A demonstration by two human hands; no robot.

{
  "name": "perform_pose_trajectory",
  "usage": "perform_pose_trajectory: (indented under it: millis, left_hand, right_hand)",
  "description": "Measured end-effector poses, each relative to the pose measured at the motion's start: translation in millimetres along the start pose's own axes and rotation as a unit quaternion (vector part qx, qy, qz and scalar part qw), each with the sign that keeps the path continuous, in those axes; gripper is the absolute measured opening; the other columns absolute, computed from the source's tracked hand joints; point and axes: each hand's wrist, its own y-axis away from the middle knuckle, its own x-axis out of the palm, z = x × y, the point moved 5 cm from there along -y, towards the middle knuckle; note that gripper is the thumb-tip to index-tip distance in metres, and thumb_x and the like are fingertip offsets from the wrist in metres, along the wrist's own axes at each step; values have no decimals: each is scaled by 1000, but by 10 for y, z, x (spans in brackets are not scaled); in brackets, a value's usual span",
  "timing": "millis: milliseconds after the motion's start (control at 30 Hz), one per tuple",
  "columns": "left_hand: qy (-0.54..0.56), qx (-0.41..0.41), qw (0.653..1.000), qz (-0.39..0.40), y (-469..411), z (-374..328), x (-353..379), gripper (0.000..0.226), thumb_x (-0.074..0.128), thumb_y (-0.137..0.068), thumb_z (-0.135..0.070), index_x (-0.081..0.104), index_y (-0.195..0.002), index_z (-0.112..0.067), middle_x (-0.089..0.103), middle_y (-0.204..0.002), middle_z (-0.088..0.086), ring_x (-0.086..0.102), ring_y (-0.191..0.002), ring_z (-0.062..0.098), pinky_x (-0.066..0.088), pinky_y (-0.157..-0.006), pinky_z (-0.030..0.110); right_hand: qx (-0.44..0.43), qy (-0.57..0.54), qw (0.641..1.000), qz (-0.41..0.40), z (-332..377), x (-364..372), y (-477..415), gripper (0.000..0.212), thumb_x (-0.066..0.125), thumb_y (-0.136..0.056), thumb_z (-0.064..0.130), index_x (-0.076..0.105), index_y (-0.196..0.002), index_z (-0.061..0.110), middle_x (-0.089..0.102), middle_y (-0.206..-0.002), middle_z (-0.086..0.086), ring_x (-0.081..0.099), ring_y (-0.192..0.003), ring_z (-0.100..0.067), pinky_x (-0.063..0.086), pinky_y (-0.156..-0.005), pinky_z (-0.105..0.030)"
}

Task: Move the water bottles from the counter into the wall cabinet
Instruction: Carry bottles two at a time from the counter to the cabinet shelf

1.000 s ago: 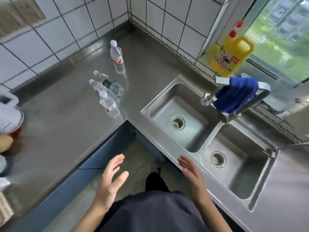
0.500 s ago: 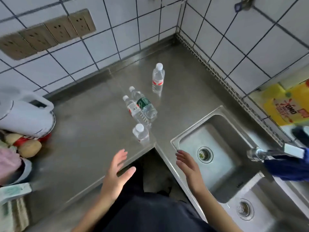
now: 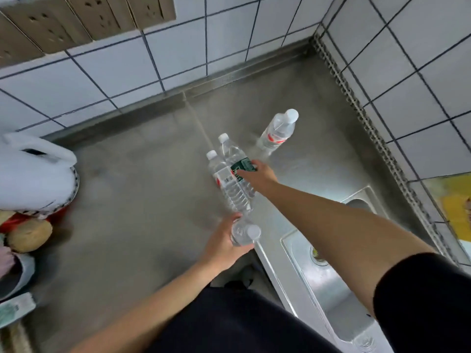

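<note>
Now steel counter [image 3: 140, 187], tiled corner [image 3: 318, 31]: L hand [image 3: 224, 244] grips near bottle [image 3: 244, 233], R hand [image 3: 258, 177] grips green-label bottle [image 3: 235, 156].

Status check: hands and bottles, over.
Left hand grips nearest bottle. Right hand grips green-label bottle. Red-label bottle, far bottle on counter. Nothing blocking; cabinet out of view.

Home kitchen, steel sink [image 3: 328, 284], tiled walls [image 3: 178, 59]
</note>
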Motion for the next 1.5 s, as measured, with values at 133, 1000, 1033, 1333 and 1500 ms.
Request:
perform_pose_trajectory:
  millis: [133,1000,1033,1333,1500]
  left_hand:
    - [-1,9,1000,-13,-43,95,3,67,85,-72,-52,44,-122,-70,60,-123,-41,59,-112,-16,43,-85,-1]
    - [16,31,998,-50,1129,-77,-2,40,91,-79,-35,73,-112,-20,80,-99,3,77,-95,23,60,-88,41]
    - [6,42,998,-42,1216,-82,87,37,90,-82,-30,72,-111,-17,79,-96,5,76,-93,27,60,-88,49]
    - [-72,54,996,1,1935,-147,794,41,87,-73,-43,75,-106,-20,82,-97,-2,79,-93,15,63,-87,42]
    - [-132,59,988,49,1946,-290,990,38,96,-77,-20,75,-109,-16,82,-100,1,78,-100,22,61,-92,44]
  right_hand:
    - [-2,81,997,5,-2,158,-256,46,79,-86,54,56,-118,31,65,-86,11,66,-72,-10,62,-68,-35]
    - [-52,-405,906,-110,-2428,-398,2945,58,85,-69,9,68,-116,37,79,-111,-4,75,-104,-18,62,-87,-33]
    - [-42,-400,908,-117,-2604,-377,3068,58,84,-66,7,70,-113,39,79,-109,-1,74,-101,-15,61,-86,-31]
    - [24,-454,856,-245,-3704,-97,4053,56,90,-62,17,69,-111,35,79,-101,12,75,-93,-8,57,-73,-16]
    - [35,-517,802,-297,-3854,25,4404,55,86,-64,7,72,-100,47,80,-96,15,76,-84,0,57,-71,-13]
